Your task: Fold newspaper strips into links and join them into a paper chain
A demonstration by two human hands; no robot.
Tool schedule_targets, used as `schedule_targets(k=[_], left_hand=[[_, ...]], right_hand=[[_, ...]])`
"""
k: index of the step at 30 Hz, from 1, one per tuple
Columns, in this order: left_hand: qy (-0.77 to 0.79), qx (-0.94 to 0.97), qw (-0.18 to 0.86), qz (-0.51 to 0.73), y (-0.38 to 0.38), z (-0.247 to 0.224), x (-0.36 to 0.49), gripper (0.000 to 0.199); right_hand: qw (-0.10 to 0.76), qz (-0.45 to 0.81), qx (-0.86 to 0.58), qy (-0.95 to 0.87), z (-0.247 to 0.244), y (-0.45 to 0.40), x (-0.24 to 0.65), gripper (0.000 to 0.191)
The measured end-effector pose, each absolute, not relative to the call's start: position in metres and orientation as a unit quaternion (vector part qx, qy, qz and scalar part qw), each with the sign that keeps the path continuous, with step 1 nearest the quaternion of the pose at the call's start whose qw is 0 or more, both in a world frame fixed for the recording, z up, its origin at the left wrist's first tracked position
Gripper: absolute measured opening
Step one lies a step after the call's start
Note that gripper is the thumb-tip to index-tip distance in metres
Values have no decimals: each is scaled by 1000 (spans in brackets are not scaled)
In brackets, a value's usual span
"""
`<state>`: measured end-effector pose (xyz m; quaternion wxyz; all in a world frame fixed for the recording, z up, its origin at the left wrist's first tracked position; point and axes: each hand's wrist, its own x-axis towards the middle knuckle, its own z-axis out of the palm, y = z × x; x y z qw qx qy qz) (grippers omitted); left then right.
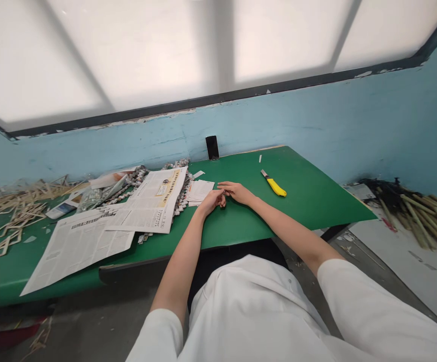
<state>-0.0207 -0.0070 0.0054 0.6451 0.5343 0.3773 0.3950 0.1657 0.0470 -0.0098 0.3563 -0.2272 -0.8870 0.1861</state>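
Note:
My left hand [212,200] and my right hand [238,192] meet over the green tabletop [241,226], fingertips touching. The left fingers are curled in and the right ones reach across to them. Whatever sits between the fingertips, if anything, is too small to make out. Just left of my left hand lies a pile of white paper pieces [200,191]. A knife with a yellow handle [277,187] rests on the table to the right of my right hand. Beyond it lies a small white paper strip [260,158].
Newspaper sheets [152,201] cover folded paper chains [182,193] on the left. Farther left are thin wooden strips [14,221] and a clear plastic bag [93,197]. A phone [212,148] leans against the blue wall [301,115]. Bamboo sticks [425,216] lie at the right, beyond the table edge.

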Motion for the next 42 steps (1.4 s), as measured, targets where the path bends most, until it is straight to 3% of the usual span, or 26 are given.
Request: schedule_targets(k=[4,8,12,16,25,29,42], left_hand=[[379,547,634,393,-8,7,-19,39],[377,543,630,407,-7,6,-19,42],[386,544,620,414,-6,5,-19,43],[388,553,614,409,-6,5,-17,41],[429,554,587,405,-6,5,-14,40],[417,572,587,393,-7,6,-16,42],[387,589,591,392,-8,6,-16,41]], right_hand=[[381,216,-239,-866,-10,46,163,47],[422,337,-294,-789,-13,50,160,45],[407,460,-302,-729,-12,54,160,40],[403,504,-280,-710,-7,55,159,35],[441,485,-322,-684,-3,53,160,35],[425,538,-282,-671,-2,53,165,47],[463,448,-334,-688,-1,51,163,49]])
